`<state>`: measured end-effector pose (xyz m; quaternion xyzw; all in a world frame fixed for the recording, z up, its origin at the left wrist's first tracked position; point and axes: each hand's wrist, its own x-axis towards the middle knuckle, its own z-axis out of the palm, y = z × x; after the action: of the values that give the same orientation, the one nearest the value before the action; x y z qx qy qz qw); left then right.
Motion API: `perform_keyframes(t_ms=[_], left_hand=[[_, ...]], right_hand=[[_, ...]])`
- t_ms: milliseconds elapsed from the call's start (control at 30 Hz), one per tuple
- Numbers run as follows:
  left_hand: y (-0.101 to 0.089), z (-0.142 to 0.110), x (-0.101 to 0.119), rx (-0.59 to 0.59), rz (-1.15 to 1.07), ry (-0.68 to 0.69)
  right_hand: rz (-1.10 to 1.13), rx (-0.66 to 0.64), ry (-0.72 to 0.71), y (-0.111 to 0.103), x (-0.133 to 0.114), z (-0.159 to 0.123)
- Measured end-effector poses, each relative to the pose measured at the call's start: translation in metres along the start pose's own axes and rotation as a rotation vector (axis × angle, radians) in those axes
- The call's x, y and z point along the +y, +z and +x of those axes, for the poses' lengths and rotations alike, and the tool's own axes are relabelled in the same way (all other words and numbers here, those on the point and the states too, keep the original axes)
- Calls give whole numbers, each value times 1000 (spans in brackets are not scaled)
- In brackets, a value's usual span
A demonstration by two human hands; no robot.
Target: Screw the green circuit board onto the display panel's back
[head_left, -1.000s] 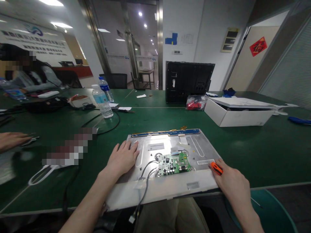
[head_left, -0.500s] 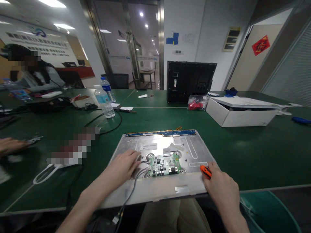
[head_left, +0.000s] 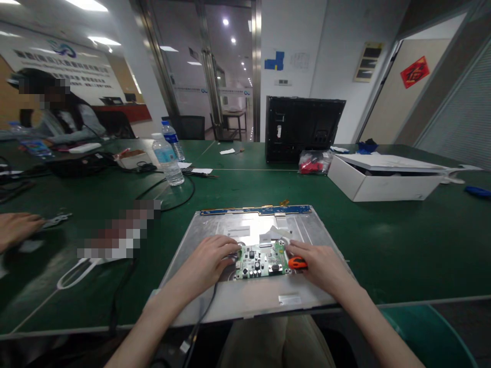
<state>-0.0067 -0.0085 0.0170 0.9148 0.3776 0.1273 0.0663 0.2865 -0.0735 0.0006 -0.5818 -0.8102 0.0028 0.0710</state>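
A metal-backed display panel (head_left: 238, 225) lies flat on the green table (head_left: 402, 240) in front of me, overhanging the near edge. A small green circuit board (head_left: 261, 260) sits at its middle, with grey cables (head_left: 199, 327) running off the front. My left hand (head_left: 209, 260) rests on the panel at the board's left edge, fingers curled onto it. My right hand (head_left: 322, 263) is at the board's right edge, closed round an orange-handled screwdriver (head_left: 297, 263) whose tip points at the board.
A white open box (head_left: 379, 181), a black monitor shell (head_left: 303, 128) and a red-filled bag (head_left: 314, 162) stand behind. Two water bottles (head_left: 166, 158) and black cables (head_left: 176, 197) lie at the left. Another person's hand (head_left: 17, 227) reaches in at far left; a person sits at the back left.
The panel has been pulled toward me. My right hand with the screwdriver moved from the panel's right corner to the board. My left hand slid down to the board's left edge.
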Motion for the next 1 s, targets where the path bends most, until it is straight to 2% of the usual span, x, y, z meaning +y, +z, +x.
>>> perform_keyframes(t_ms=[100, 233, 433, 600, 733, 867, 1000], left_hand=[[1, 3, -3, -17, 9, 33], [2, 3, -4, 11, 18, 84], [6, 3, -11, 16, 6, 136], [8, 5, -14, 14, -47, 134], [9, 6, -14, 34, -90, 115], [5, 6, -10, 18, -144, 43], [-3, 5, -7, 38, -213, -78]], right_hand=[[-60, -31, -199, 0, 2, 14], [-193, -22, -373, 2, 8, 21], [-220, 16, -511, 6, 21, 24], [-79, 121, -492, 10, 30, 27], [110, 197, -367, 9, 30, 31], [231, 218, -220, 5, 23, 39], [284, 224, -177, 3, 20, 44]])
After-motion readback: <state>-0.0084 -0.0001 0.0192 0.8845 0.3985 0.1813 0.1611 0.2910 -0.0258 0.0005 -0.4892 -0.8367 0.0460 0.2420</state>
